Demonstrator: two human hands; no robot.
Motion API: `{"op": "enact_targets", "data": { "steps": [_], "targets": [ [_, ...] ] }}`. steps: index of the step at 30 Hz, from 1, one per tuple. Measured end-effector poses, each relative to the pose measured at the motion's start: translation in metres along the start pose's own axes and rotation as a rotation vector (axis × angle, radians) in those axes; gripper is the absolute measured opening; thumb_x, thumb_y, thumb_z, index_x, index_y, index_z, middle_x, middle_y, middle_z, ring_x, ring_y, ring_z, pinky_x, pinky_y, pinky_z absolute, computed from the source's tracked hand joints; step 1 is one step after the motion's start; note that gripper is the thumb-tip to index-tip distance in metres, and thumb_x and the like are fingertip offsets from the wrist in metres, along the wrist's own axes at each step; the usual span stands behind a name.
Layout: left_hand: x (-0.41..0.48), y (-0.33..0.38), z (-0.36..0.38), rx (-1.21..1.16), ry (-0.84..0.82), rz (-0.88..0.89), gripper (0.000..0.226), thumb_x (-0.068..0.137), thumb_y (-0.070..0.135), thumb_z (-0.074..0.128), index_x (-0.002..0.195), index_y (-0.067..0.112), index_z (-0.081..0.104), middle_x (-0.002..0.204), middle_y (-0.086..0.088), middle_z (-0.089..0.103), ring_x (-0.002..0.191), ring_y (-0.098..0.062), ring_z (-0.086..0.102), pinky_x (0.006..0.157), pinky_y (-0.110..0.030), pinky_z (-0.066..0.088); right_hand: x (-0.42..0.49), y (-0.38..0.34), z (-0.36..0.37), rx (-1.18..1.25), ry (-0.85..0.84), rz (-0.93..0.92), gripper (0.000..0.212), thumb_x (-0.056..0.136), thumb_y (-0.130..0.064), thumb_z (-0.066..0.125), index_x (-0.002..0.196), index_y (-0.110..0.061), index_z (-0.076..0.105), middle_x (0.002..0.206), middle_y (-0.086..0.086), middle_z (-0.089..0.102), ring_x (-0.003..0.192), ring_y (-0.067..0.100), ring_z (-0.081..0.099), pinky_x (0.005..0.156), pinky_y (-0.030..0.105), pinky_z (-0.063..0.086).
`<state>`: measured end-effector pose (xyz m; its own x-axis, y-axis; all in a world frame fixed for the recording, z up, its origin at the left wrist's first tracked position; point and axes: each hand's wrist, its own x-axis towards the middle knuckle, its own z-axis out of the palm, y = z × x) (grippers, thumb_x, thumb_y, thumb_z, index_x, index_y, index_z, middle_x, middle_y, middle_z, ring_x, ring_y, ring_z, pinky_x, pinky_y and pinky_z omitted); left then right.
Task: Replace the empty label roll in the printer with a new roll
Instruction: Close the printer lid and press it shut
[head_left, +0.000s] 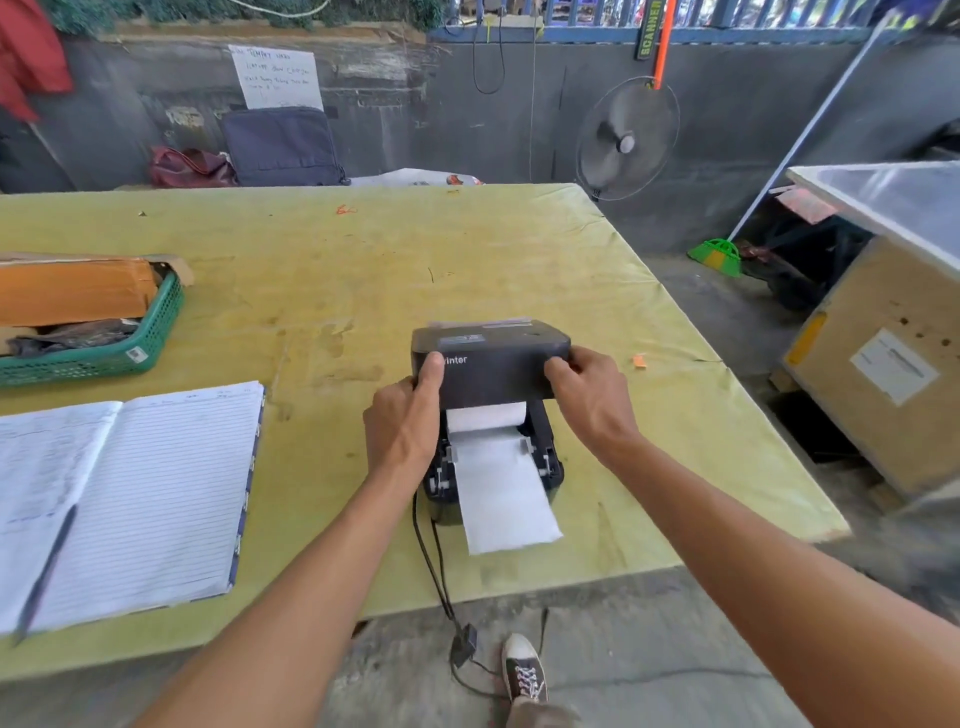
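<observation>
Printer (543, 431) at the table's (363, 270) front edge; left hand (405, 421) and right hand (592, 400) grip its lid (493, 364), label paper (501, 488) seemingly threaded.

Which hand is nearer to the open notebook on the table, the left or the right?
Left. The left hand grips the left end of the printer lid, on the side toward the notebook; the right hand grips the lid's right end, farther away.

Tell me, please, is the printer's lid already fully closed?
No, the left hand and right hand hold the lid raised, with the white roll showing beneath it.
</observation>
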<state>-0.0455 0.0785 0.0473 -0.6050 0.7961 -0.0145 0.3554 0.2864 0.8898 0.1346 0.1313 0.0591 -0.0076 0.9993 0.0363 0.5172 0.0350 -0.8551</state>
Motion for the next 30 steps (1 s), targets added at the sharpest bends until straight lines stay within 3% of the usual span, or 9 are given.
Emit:
{"op": "enact_targets", "data": {
  "steps": [4,7,9,11,16,20,25,27,30],
  "targets": [
    [-0.032,-0.027,-0.003,0.101,-0.076,0.006,0.057,0.092,0.060,0.041,0.065,0.012,0.057,0.064,0.000,0.057,0.056,-0.011,0.049,0.047,-0.027,0.028,-0.033,0.016,-0.001,0.043,-0.058,0.066,0.030,0.088,-0.043,0.055,0.082,-0.015,0.064,0.070,-0.005,0.059,0.063,0.015,0.055,0.047,0.024,0.040],
    [-0.047,-0.040,-0.003,0.074,-0.100,-0.061,0.058,0.095,0.055,0.040,0.062,0.009,0.053,0.061,-0.003,0.054,0.055,-0.017,0.047,0.049,-0.030,0.030,-0.051,0.027,0.003,0.029,-0.073,0.129,0.048,0.094,-0.058,0.046,0.091,-0.015,0.068,0.078,-0.003,0.066,0.070,0.014,0.061,0.052,0.026,0.045],
    [-0.055,-0.047,0.000,0.078,-0.097,-0.104,0.058,0.097,0.051,0.039,0.057,0.009,0.043,0.059,-0.005,0.051,0.053,-0.020,0.044,0.051,-0.032,0.029,-0.058,0.036,0.007,-0.019,-0.065,0.127,0.055,0.099,-0.053,0.041,0.098,-0.006,0.069,0.089,0.009,0.072,0.085,0.027,0.065,0.072,0.036,0.048],
    [-0.060,-0.051,0.003,0.098,-0.082,-0.112,0.055,0.098,0.047,0.039,0.058,0.010,0.040,0.057,-0.005,0.047,0.052,-0.020,0.040,0.050,-0.033,0.027,-0.060,0.041,0.008,-0.035,-0.058,0.113,0.052,0.102,-0.045,0.041,0.101,-0.001,0.067,0.094,0.016,0.073,0.090,0.033,0.065,0.080,0.041,0.050],
    [-0.054,-0.051,0.004,0.136,-0.030,-0.153,0.053,0.095,0.040,0.049,0.053,0.009,0.043,0.050,-0.004,0.044,0.047,-0.018,0.039,0.046,-0.031,0.025,-0.049,0.050,0.007,-0.076,-0.060,0.136,0.026,0.099,-0.031,0.054,0.099,-0.008,0.066,0.094,0.009,0.072,0.091,0.031,0.066,0.079,0.040,0.053],
    [-0.055,-0.055,0.007,0.150,-0.010,-0.216,0.054,0.092,0.034,0.057,0.048,0.012,0.036,0.045,-0.002,0.039,0.046,-0.020,0.036,0.047,-0.032,0.023,-0.048,0.061,0.011,-0.039,-0.056,0.200,0.030,0.096,-0.028,0.062,0.116,-0.004,0.065,0.106,0.010,0.073,0.094,0.026,0.065,0.081,0.035,0.051],
    [-0.048,-0.051,0.010,0.129,0.010,-0.330,0.051,0.090,0.032,0.062,0.047,0.013,0.040,0.047,-0.002,0.043,0.046,-0.021,0.039,0.047,-0.029,0.027,-0.042,0.067,0.009,0.021,-0.072,0.246,0.034,0.094,-0.031,0.066,0.118,-0.006,0.063,0.107,0.009,0.072,0.095,0.025,0.065,0.082,0.033,0.051],
    [-0.044,-0.049,0.010,0.096,0.000,-0.376,0.045,0.089,0.033,0.063,0.052,0.014,0.048,0.055,-0.005,0.050,0.051,-0.023,0.044,0.052,-0.030,0.037,-0.040,0.068,0.007,0.050,-0.086,0.268,0.037,0.092,-0.035,0.068,0.118,-0.008,0.063,0.104,0.010,0.072,0.093,0.026,0.066,0.083,0.035,0.053],
    [-0.044,-0.048,0.011,0.038,0.003,-0.437,0.034,0.088,0.033,0.065,0.061,0.014,0.056,0.076,-0.010,0.062,0.071,-0.029,0.059,0.076,-0.040,0.054,-0.045,0.070,0.008,0.049,-0.111,0.278,0.040,0.093,-0.041,0.065,0.119,-0.011,0.061,0.101,0.010,0.072,0.094,0.029,0.067,0.086,0.041,0.054]
  ]
}}
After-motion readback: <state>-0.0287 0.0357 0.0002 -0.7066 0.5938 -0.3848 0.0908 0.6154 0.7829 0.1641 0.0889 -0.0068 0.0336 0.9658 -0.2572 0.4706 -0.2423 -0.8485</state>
